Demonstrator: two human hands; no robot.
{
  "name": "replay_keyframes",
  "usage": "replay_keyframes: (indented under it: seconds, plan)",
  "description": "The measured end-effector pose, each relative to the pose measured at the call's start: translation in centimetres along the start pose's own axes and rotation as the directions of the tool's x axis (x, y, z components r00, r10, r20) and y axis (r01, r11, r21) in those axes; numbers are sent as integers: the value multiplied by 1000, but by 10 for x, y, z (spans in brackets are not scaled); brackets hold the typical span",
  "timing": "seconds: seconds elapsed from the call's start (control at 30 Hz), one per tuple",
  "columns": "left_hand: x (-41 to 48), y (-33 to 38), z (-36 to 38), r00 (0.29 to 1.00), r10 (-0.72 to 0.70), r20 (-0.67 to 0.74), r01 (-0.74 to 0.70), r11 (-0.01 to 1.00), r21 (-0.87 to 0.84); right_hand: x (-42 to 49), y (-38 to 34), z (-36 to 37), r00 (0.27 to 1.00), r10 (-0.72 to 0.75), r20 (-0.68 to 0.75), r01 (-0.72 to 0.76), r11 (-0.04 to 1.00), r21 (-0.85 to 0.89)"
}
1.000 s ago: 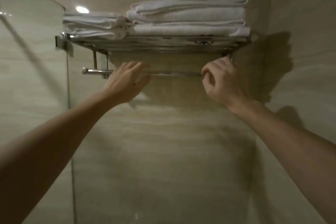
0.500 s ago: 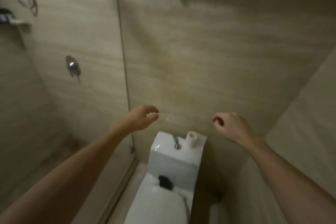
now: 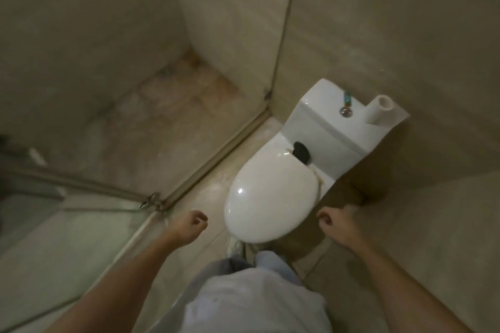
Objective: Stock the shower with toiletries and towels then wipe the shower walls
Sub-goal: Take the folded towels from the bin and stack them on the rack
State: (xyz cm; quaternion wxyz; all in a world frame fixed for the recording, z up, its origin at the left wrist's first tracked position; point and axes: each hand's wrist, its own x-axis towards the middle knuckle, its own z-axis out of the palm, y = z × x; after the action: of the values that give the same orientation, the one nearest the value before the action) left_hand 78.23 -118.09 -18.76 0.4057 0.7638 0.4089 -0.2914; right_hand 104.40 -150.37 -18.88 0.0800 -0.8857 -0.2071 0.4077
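I look straight down in a dim bathroom. My left hand (image 3: 190, 226) hangs low beside the shower's metal threshold (image 3: 216, 155), fingers curled in, holding nothing. My right hand (image 3: 334, 220) hangs on the other side of the toilet's closed lid (image 3: 270, 197), fingers also curled and empty. The shower stall (image 3: 151, 105), with beige tiled walls and a stained floor, lies to the left behind a glass panel (image 3: 281, 43). No towels or toiletries show in this view.
A white toilet stands against the right wall; on its tank (image 3: 335, 127) are a toilet paper roll (image 3: 380, 113) and a flush button (image 3: 345, 112). The glass shower door (image 3: 62, 227) stands at lower left. My legs and a shoe (image 3: 236, 247) are in front of the toilet.
The view has swung down from the towel rack with folded white towels to the toilet and floor. Both hands left the rack's bar and dropped to my sides, fingers curling in.
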Motion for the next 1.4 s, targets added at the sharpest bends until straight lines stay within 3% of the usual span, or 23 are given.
replay_keyframes:
  seconds: [0.13, 0.3, 0.4, 0.57, 0.73, 0.87, 1.03, 1.13, 1.2, 1.33, 1.4]
  plan:
    - [-45, -75, 53, 973, -232, -12, 224, 950, -216, 16, 3, 36, 977, -40, 207, 51, 998, -48]
    - [-113, -125, 126, 866, -498, -43, 383, 717, -582, 37, -5, 56, 952, -80, 296, 107, 991, -76]
    - [-146, -130, 167, 803, -593, -59, 353, 553, -755, 48, -15, 65, 947, -92, 307, 117, 991, -64]
    - [-193, -122, 244, 694, -720, 24, 261, 221, -940, 62, -55, 79, 886, -129, 445, 268, 926, -265]
    - [-226, -128, 316, 559, -807, 191, 145, -132, -981, 56, -130, 107, 828, -148, 541, 410, 819, -402]
    - [-239, -142, 352, 535, -793, 291, 51, -314, -948, 34, -216, 151, 774, -227, 591, 557, 687, -466]
    - [-250, -196, 376, 518, -773, 365, -61, -459, -886, -18, -322, 236, 659, -315, 683, 728, 493, -476]
    - [-263, -225, 379, 510, -777, 369, -70, -465, -882, -55, -377, 294, 578, -308, 755, 802, 383, -458]
    - [-277, -246, 372, 516, -781, 350, -72, -447, -891, -79, -408, 335, 531, -344, 774, 835, 369, -409]
    - [-306, -309, 373, 538, -769, 345, -69, -448, -891, -129, -455, 405, 507, -372, 777, 841, 412, -352]
    - [-323, -338, 373, 552, -773, 312, -17, -385, -923, -150, -470, 430, 505, -368, 780, 838, 425, -342]
